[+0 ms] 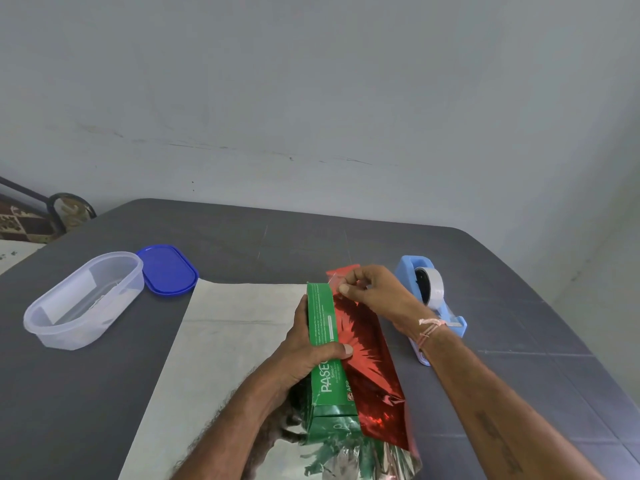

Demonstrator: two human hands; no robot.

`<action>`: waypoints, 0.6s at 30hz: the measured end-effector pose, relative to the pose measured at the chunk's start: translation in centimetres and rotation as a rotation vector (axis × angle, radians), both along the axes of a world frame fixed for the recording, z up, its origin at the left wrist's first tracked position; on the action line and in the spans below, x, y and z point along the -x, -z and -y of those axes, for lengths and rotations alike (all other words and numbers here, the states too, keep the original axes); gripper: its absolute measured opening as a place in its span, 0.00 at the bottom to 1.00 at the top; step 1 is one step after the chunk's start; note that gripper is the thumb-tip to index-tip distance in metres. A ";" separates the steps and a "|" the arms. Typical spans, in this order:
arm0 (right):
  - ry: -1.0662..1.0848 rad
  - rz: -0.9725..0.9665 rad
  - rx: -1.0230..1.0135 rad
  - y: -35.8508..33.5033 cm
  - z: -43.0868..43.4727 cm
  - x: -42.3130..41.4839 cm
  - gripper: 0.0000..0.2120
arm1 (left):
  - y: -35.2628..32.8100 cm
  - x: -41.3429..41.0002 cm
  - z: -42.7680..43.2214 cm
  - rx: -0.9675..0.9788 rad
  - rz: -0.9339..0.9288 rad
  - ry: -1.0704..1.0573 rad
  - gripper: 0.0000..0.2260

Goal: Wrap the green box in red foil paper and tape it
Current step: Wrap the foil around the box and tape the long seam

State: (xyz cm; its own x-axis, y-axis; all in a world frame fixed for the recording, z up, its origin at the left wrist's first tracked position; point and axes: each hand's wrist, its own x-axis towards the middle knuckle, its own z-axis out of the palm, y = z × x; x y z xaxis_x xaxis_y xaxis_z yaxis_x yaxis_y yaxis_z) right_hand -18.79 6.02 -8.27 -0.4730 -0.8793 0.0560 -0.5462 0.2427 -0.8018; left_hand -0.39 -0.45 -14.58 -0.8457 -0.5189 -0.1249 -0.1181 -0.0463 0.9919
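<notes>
Left hand [304, 355] is gripping the green box [320, 320] beside red foil paper [367, 351]; right hand [377, 292] is pinching clear tape [333, 281] at its far end.

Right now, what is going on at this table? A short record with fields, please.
Box: green box stands on edge on the foil's silvery back
Foil: red foil paper folded up against the box's right face
Left: left hand grips the box
Right: right hand pinches a tape strip at the box's far end
Nearby: tape dispenser, clear tub, blue lid, all on the table
</notes>
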 end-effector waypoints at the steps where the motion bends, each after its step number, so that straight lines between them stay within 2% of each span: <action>1: 0.002 -0.011 0.002 0.1 0.2 0.0 0.04 | 0.0 0.0 0.0 0.001 0.000 -0.001 0.54; 4: 0.024 -0.058 -0.007 0.4 0.5 -0.2 0.05 | -0.1 -0.1 -0.1 -0.006 -0.004 -0.011 0.55; 7: 0.047 -0.092 -0.005 0.7 0.7 -0.2 0.08 | -0.2 -0.1 -0.2 -0.020 -0.009 -0.018 0.52; 18: 0.030 -0.156 0.024 1.2 0.8 -0.1 0.04 | -0.2 -0.1 -0.3 -0.023 -0.011 -0.021 0.52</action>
